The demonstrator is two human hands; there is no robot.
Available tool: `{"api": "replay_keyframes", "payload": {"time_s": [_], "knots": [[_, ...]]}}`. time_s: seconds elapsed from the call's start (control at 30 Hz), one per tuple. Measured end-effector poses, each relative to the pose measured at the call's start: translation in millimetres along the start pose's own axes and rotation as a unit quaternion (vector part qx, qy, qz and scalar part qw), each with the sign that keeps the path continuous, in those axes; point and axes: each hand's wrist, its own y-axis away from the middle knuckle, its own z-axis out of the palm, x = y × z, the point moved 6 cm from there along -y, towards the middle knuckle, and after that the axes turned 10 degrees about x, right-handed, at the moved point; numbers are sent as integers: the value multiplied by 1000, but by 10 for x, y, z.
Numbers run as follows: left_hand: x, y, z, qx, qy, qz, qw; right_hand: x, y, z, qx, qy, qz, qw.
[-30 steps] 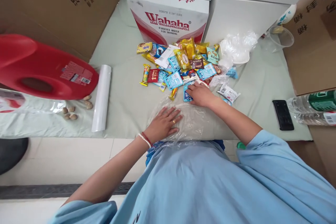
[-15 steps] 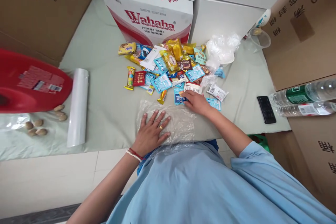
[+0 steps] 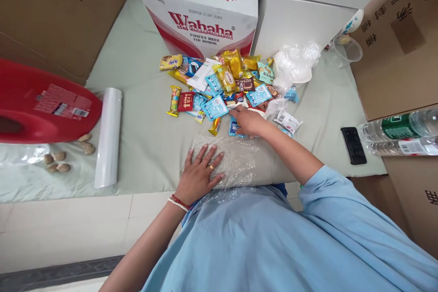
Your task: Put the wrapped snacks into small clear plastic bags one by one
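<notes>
My left hand (image 3: 198, 174) lies flat with its fingers spread on a clear plastic bag (image 3: 241, 157) at the table's front edge. Over the near side of a heap of wrapped snacks, my right hand (image 3: 249, 121) reaches in with its fingers partly bent. Its fingertips are at the edge of a light blue packet (image 3: 215, 107), and I see nothing held in them. Beneath that hand a darker blue packet (image 3: 234, 127) is partly covered. Close by lie a small yellow-wrapped bar (image 3: 215, 126), a dark red packet (image 3: 185, 101) and a white packet (image 3: 288, 122).
Behind the heap stands a Wahaha water carton (image 3: 201, 18). To the left are a red jug (image 3: 68, 100), a white plastic roll (image 3: 108, 139) and several walnuts (image 3: 63, 167). On the right lie a phone (image 3: 353, 145) and two bottles (image 3: 398, 127). Crumpled clear plastic (image 3: 296, 61) sits behind the heap's right side.
My right hand has moved forward and left over the heap, from the darker blue packet to the light blue one. The left hand stays flat on the bag. The view has shifted slightly.
</notes>
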Motion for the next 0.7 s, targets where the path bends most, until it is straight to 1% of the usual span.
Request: {"api": "replay_keyframes", "payload": {"time_s": [0.07,0.23,0.37,0.57,0.63,0.7], "knots": [[-3,4,3,2,-1,2,1000,-9,7,-1,-1,5,-19,1000],[-9,9,8,3,-4,8,1000,-52,-59,-48,-50,36,-32,998],[-15,6,6,2,5,1,1000,-86,-107,-96,-85,52,-36,994],[-19,-5,33,-2,-6,-14,1000,-113,-119,-144,-72,77,-46,993],[-24,-7,47,-3,-11,-18,1000,-117,-111,-157,-84,92,-61,990],[-29,-9,54,-3,-12,-21,1000,-97,-102,-203,-77,105,-76,989]]}}
